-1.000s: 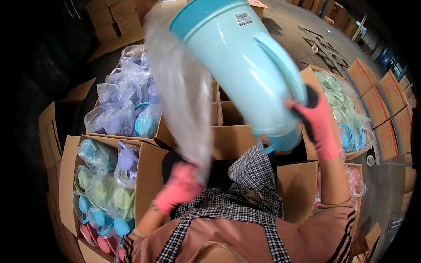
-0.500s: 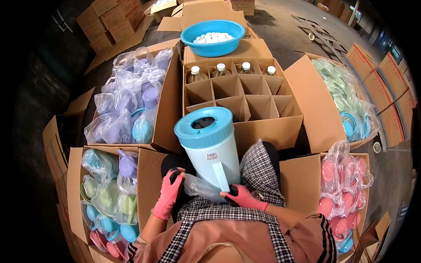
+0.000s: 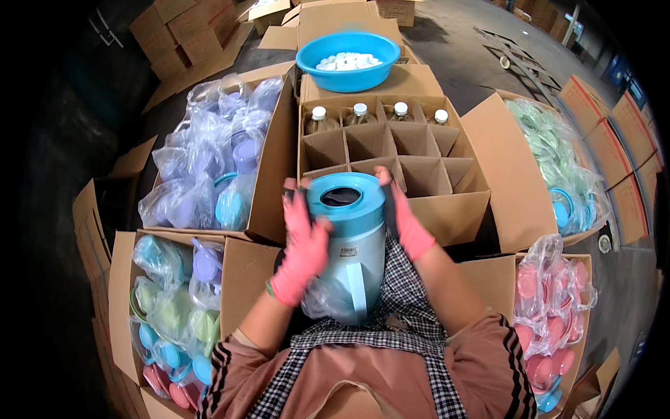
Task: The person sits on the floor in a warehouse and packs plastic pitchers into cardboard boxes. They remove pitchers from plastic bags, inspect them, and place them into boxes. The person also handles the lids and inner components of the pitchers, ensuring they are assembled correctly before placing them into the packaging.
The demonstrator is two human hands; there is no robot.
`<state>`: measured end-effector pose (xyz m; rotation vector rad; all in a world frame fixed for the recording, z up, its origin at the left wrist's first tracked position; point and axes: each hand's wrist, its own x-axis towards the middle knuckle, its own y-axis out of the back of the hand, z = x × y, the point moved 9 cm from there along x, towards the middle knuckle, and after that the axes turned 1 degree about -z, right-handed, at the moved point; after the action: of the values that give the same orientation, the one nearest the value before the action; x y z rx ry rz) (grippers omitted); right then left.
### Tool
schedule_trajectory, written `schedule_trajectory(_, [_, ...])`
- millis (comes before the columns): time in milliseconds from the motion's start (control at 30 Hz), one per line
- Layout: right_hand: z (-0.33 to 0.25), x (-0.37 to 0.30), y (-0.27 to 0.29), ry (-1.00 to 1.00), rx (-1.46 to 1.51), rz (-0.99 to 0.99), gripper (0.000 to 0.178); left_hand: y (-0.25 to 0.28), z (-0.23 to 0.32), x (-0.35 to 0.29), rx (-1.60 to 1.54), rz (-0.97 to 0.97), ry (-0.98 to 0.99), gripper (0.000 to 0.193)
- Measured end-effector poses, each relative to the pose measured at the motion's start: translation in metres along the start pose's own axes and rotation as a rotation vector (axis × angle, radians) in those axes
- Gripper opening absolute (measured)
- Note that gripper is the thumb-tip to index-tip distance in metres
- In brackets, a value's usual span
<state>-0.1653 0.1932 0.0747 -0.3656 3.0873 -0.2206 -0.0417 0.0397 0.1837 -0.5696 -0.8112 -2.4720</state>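
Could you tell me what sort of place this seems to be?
Probably a warehouse packing area: open cartons of bagged plastic lids ring the person, a divided carton holds bottles, and both gloved hands grip a blue jug.

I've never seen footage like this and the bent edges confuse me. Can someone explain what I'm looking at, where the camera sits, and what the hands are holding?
The one view comes from a wide fisheye camera worn on a person's head, looking down, so straight edges curve. There is no machine: the left hand and right hand, both in pink gloves, grip a light blue jug upright in the lap, with a clear plastic bag around its lower part. Ahead stands a divided cardboard box with four capped bottles in its far row, and behind it a blue basin of white caps. Open boxes of bagged coloured plasticware stand to the sides.
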Motion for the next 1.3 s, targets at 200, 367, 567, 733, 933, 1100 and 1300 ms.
schedule_trajectory(200, [-0.045, -0.046, -0.027, 0.507, -0.294, -0.050, 0.038, 0.020, -0.020, 0.006, -0.148, -0.057, 0.003, 0.043])
schedule_trajectory(367, [-0.017, -0.005, -0.036, -0.093, 0.351, -0.216, 0.041, 0.000, 0.036, -0.006, 0.127, -0.272, -0.378, 0.050])
schedule_trajectory(567, [-0.097, -0.029, -0.051, 0.384, 0.144, -0.231, 0.050, 0.023, 0.038, 0.005, 0.340, -0.138, -0.509, 0.087])
schedule_trajectory(733, [-0.162, -0.021, -0.065, 0.567, 0.160, -0.238, 0.067, 0.029, 0.016, 0.056, 0.177, -0.165, -0.295, 0.055])
schedule_trajectory(933, [-0.156, 0.025, -0.100, 1.050, -1.125, -0.227, 0.079, -0.013, -0.037, 0.098, -0.886, -0.173, 0.356, 0.034])
schedule_trajectory(1100, [-0.052, 0.100, -0.099, -0.504, 0.211, -0.525, 0.075, -0.037, -0.094, 0.126, -0.828, -0.146, 0.321, 0.035])
schedule_trajectory(1300, [-0.034, 0.139, -0.062, 0.292, -0.742, -0.145, 0.082, -0.101, -0.170, 0.100, -0.848, -0.030, 0.427, 0.040])
